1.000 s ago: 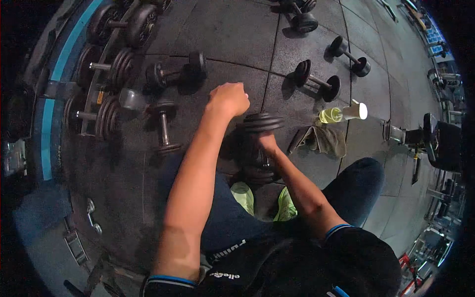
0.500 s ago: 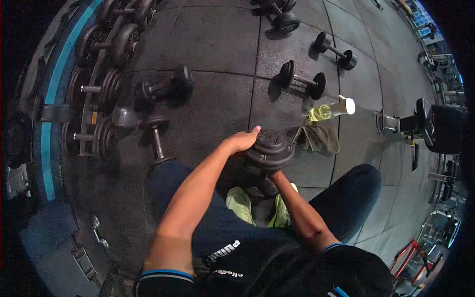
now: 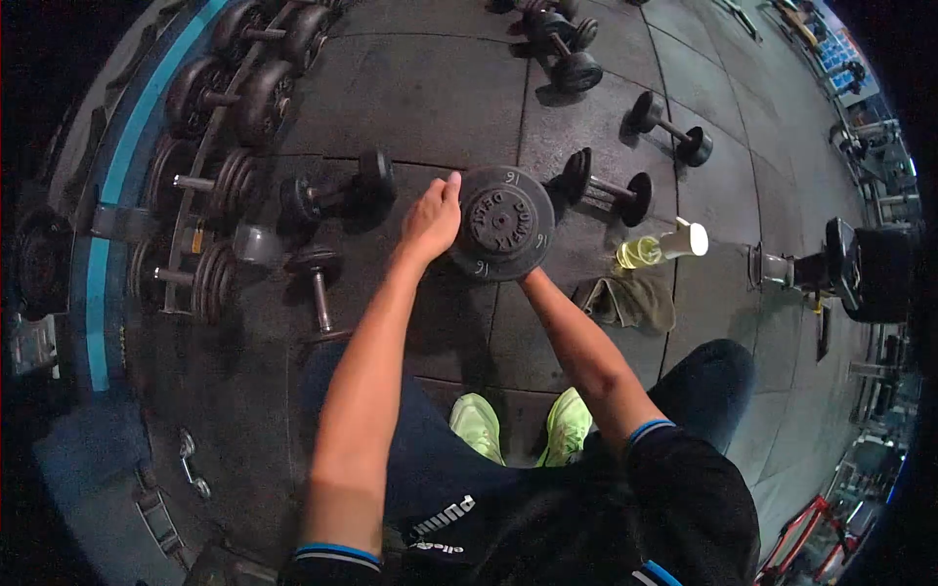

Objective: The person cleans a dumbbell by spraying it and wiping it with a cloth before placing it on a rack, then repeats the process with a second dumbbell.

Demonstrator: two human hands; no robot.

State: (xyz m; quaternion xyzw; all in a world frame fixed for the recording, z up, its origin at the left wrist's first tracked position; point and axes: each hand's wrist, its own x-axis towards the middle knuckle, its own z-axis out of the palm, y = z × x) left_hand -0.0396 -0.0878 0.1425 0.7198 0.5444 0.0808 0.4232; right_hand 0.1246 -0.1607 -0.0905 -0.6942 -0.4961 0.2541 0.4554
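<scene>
A black dumbbell (image 3: 501, 223) is held out ahead of me, its round end plate marked 16 facing up at the camera. My left hand (image 3: 432, 223) is at the plate's left edge, thumb and fingers close together; the plate and the hand's angle hide part of the fingers. Most of my right hand is hidden beneath the plate, with only the wrist (image 3: 532, 279) showing at its lower right edge. The dumbbell's handle and lower end are out of sight under the plate.
Several dumbbells, one (image 3: 608, 188) right of the plate, another (image 3: 337, 190) to the left, lie on the floor. A bottle (image 3: 662, 246) and cloth (image 3: 630, 301) are at right. A weight rack (image 3: 200, 166) lines the left; a bench (image 3: 874, 259) stands far right.
The dumbbell has risen and moved forward, away from my shoes, and its end plate now looks larger. Both hands moved with it, and my right hand is hidden under the plate.
</scene>
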